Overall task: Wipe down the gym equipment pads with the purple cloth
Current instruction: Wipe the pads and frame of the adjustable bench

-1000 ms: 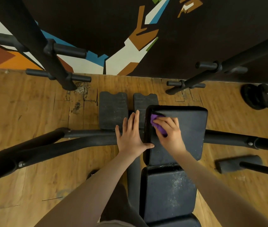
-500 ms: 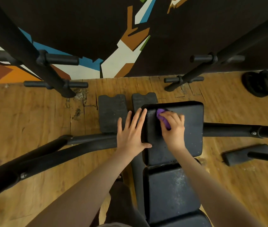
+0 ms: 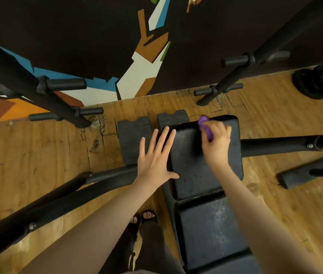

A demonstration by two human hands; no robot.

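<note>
A black padded bench runs away from me in the head view. Its far pad is wide and dark; the nearer pad looks dusty. My right hand grips a bunched purple cloth and presses it on the far pad near its top edge. My left hand lies flat with straight fingers on the left edge of that far pad, thumb on the pad's surface.
Two black rubber foot plates lie on the wooden floor beyond the bench. Black frame bars cross left and right. Upright posts with pegs stand by the painted wall. Weight plates sit far right. My feet are below.
My right hand has slid the purple cloth farther up and to the right along the far pad's top edge. My left hand has stayed flat on the pad's left edge.
</note>
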